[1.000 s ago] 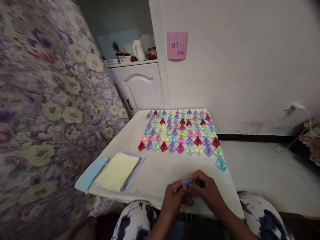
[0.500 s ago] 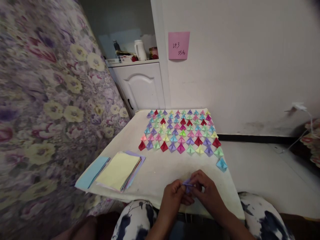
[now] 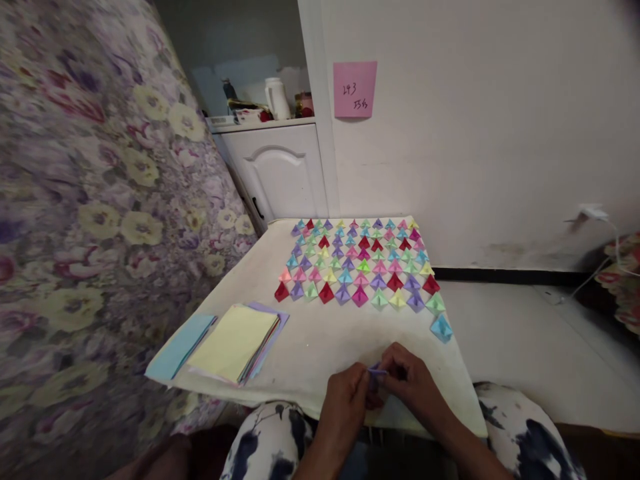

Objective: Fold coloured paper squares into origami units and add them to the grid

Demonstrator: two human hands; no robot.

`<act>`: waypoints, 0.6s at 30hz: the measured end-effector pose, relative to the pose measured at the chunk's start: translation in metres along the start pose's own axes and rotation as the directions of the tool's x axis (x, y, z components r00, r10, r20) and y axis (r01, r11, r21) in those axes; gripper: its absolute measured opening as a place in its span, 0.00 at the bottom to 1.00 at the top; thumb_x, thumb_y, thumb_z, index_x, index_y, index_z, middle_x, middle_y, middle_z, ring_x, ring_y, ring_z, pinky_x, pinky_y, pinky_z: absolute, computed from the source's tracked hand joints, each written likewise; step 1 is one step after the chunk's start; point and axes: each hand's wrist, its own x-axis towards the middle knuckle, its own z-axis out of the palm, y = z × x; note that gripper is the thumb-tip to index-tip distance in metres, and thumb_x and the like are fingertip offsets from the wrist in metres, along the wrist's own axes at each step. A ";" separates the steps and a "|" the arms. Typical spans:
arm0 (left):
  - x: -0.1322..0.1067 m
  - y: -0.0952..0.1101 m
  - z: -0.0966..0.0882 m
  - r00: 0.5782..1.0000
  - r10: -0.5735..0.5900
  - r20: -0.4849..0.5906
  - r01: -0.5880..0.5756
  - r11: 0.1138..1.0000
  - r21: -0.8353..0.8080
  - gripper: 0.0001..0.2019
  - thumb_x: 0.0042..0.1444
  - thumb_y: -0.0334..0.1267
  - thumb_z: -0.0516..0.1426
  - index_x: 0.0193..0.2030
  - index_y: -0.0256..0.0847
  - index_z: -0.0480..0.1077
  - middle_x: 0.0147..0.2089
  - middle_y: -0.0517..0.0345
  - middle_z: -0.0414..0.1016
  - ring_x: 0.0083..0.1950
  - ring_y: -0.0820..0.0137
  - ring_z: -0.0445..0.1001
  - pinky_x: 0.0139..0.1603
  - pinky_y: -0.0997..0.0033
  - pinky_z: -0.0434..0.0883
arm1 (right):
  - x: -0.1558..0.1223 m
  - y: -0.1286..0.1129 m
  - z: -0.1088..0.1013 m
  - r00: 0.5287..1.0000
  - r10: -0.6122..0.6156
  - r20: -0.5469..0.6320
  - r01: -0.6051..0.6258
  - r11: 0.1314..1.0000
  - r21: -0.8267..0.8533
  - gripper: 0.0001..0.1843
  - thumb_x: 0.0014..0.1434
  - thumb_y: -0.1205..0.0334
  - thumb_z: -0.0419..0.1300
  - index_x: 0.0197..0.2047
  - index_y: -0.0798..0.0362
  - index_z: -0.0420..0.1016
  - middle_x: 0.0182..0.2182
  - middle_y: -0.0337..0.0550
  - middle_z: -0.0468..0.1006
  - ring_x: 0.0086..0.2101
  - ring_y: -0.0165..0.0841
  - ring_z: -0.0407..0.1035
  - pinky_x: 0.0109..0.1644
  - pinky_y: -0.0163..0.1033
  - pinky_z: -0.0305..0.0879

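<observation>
Between my two hands, over the table's front edge, is a small folded piece of purple paper [image 3: 377, 371]. My left hand [image 3: 349, 393] pinches its left side, and my right hand [image 3: 407, 377] grips its right side with thumb and fingers. Much of the paper is hidden by my fingers. Beyond my hands, rows of small folded paper pieces [image 3: 360, 295] in many colours cover the back right of the table. A single blue folded piece [image 3: 441, 328] lies nearest to my right hand, by the table's right edge.
A stack of coloured paper sheets [image 3: 234, 341], yellow on top, lies on the left of the cream-covered table [image 3: 310, 363]. Beside it are blue sheets [image 3: 181, 347]. A floral curtain [image 3: 110, 200] hangs at the left; a white cabinet [image 3: 280, 167] and wall stand behind.
Both hands keep hold of the purple paper and have shifted only slightly, with the fingers drawn closer around it. The whole view has moved a little.
</observation>
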 end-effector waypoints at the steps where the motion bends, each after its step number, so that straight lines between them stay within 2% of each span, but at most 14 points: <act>1: 0.000 0.000 0.000 1.000 0.005 -0.008 -0.005 1.000 0.010 0.17 0.58 0.47 0.47 0.25 0.40 0.65 0.22 0.55 0.75 0.26 0.66 0.75 0.26 0.73 0.67 | 0.000 0.000 0.001 1.000 -0.001 -0.007 0.001 1.000 -0.013 0.04 0.47 0.67 0.59 0.23 0.54 0.68 0.24 0.35 0.64 0.24 0.28 0.58 0.27 0.33 0.55; 6: 0.001 0.000 0.003 0.998 -0.025 -0.049 0.022 0.998 -0.065 0.16 0.57 0.47 0.48 0.25 0.40 0.64 0.20 0.58 0.73 0.23 0.66 0.74 0.25 0.72 0.68 | -0.003 -0.004 0.005 0.998 -0.015 -0.056 0.011 0.997 -0.079 0.03 0.48 0.69 0.58 0.25 0.53 0.68 0.24 0.34 0.62 0.24 0.28 0.57 0.28 0.33 0.54; 11: 0.003 0.001 0.004 0.996 -0.077 -0.035 0.069 0.979 -0.189 0.16 0.54 0.50 0.50 0.26 0.39 0.65 0.19 0.58 0.73 0.23 0.66 0.74 0.25 0.71 0.69 | -0.002 -0.002 0.005 0.996 -0.022 -0.091 0.018 0.998 -0.054 0.02 0.48 0.68 0.59 0.26 0.53 0.69 0.23 0.33 0.60 0.24 0.28 0.56 0.27 0.33 0.54; 18: 0.004 0.003 0.004 0.993 -0.116 -0.020 0.105 0.948 -0.300 0.18 0.49 0.53 0.54 0.25 0.38 0.65 0.19 0.59 0.72 0.22 0.67 0.73 0.25 0.70 0.69 | -0.005 -0.007 0.008 0.983 -0.085 -0.165 0.066 0.991 -0.119 0.03 0.48 0.69 0.59 0.26 0.52 0.70 0.26 0.36 0.64 0.25 0.29 0.59 0.30 0.34 0.57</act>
